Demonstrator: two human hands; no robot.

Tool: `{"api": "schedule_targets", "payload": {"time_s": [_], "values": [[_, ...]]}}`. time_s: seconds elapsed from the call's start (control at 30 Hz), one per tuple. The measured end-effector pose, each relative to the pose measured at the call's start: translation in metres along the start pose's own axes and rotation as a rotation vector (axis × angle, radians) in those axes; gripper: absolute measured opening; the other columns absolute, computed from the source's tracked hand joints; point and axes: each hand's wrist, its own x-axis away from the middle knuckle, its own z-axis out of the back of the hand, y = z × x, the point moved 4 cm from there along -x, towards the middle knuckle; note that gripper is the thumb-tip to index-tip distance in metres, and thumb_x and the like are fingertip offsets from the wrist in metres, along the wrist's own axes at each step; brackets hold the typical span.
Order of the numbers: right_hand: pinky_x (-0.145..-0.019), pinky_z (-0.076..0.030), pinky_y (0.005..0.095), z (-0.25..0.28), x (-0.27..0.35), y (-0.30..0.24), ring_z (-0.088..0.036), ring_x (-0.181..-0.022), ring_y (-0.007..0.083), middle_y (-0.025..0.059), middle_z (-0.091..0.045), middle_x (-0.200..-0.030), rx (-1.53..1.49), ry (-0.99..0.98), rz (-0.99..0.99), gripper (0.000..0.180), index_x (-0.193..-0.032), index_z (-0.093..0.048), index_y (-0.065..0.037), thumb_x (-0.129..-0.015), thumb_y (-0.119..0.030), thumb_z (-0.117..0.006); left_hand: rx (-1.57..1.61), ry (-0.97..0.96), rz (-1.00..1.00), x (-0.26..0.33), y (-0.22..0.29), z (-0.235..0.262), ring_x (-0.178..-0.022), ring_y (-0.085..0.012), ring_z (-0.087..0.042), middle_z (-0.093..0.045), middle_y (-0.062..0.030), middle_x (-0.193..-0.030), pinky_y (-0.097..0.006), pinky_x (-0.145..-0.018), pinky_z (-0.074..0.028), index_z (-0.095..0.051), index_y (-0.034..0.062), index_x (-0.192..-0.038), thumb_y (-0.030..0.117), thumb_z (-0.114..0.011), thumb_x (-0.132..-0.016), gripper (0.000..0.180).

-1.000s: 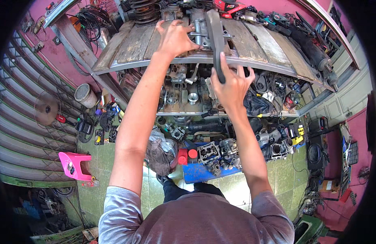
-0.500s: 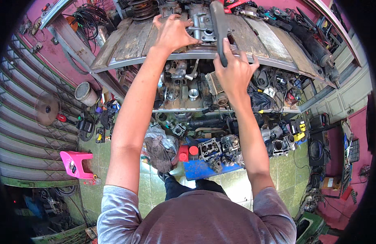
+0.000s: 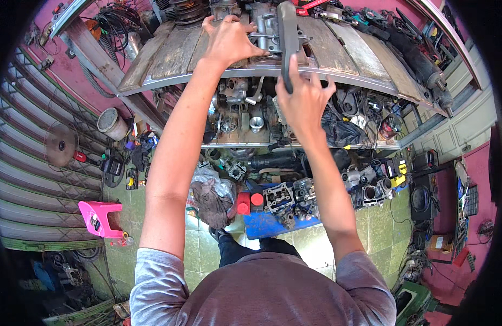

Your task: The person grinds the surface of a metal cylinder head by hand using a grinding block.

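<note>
My right hand [image 3: 302, 100] is closed around the lower end of a long dark metal bar [image 3: 288, 32] that lies over the front edge of a wooden shelf [image 3: 338, 51]. My left hand [image 3: 229, 41] rests fingers-down on the shelf top beside a grey metal engine part [image 3: 264, 24]; what it grips, if anything, is hidden under the fingers. Both arms reach up from the lower edge of the view.
Below the top shelf a second shelf [image 3: 245, 136] is crowded with engine parts. On the tiled floor lie cylinder heads [image 3: 281, 198], a blue tray [image 3: 261, 225], red caps [image 3: 250, 201], a rag [image 3: 210, 198], a pink stool [image 3: 100, 217]. A fan [image 3: 61, 145] and can [image 3: 111, 122] stand left.
The bar has slid further up onto the shelf with my right hand following it. My left hand stays on the shelf top.
</note>
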Motion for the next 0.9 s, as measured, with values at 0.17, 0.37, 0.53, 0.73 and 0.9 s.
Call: {"api": "schedule_targets", "payload": {"time_s": [0.17,0.37,0.53,0.73,0.9], "values": [[-0.102,-0.03,0.0583,0.012,0.036,-0.003,-0.063,-0.094,0.0257,0.0084,-0.073,-0.074,-0.197,0.03,0.06,0.06,-0.14,-0.06,-0.007,-0.084,-0.025,-0.075,-0.01,-0.009,-0.005,0.0,0.0,0.001,-0.125,-0.0212,-0.058,-0.074,-0.0101,-0.113,-0.065,-0.106,-0.021,-0.08,0.0198,-0.113,0.068,-0.083,-0.059,0.073],[-0.103,-0.029,0.0596,-0.001,-0.022,-0.004,-0.064,-0.094,0.0291,0.0108,-0.071,-0.071,-0.058,0.114,0.057,0.057,-0.137,-0.062,-0.009,-0.084,-0.023,-0.075,0.002,0.044,-0.015,0.0,0.003,0.002,-0.124,-0.0244,-0.059,-0.076,-0.0083,-0.107,-0.068,-0.105,-0.021,-0.08,0.0225,-0.114,0.064,-0.085,-0.057,0.071],[-0.103,-0.029,0.0571,0.008,0.05,-0.015,-0.063,-0.09,0.0254,0.0076,-0.071,-0.069,-0.243,-0.016,0.067,0.063,-0.14,-0.06,-0.008,-0.081,-0.022,-0.077,-0.058,-0.041,-0.009,-0.004,-0.005,-0.002,-0.124,-0.0242,-0.059,-0.076,-0.0082,-0.107,-0.069,-0.106,-0.02,-0.08,0.0228,-0.113,0.065,-0.084,-0.058,0.07],[-0.103,-0.031,0.0518,0.014,-0.019,-0.003,-0.065,-0.098,0.0281,0.01,-0.074,-0.083,-0.153,0.106,0.002,0.058,-0.14,-0.062,-0.011,-0.086,-0.029,-0.075,-0.018,-0.003,-0.013,-0.005,0.005,0.003,-0.122,-0.0238,-0.06,-0.077,-0.0082,-0.104,-0.069,-0.106,-0.021,-0.08,0.0231,-0.113,0.063,-0.084,-0.059,0.067],[-0.103,-0.03,0.0561,-0.001,0.037,-0.008,-0.064,-0.101,0.029,0.0109,-0.074,-0.078,-0.152,0.01,0.043,0.062,-0.141,-0.059,-0.01,-0.084,-0.027,-0.076,-0.032,-0.053,0.013,-0.004,-0.001,0.004,-0.122,-0.024,-0.06,-0.077,-0.0078,-0.103,-0.069,-0.104,-0.022,-0.08,0.0226,-0.113,0.062,-0.085,-0.059,0.067]]}}
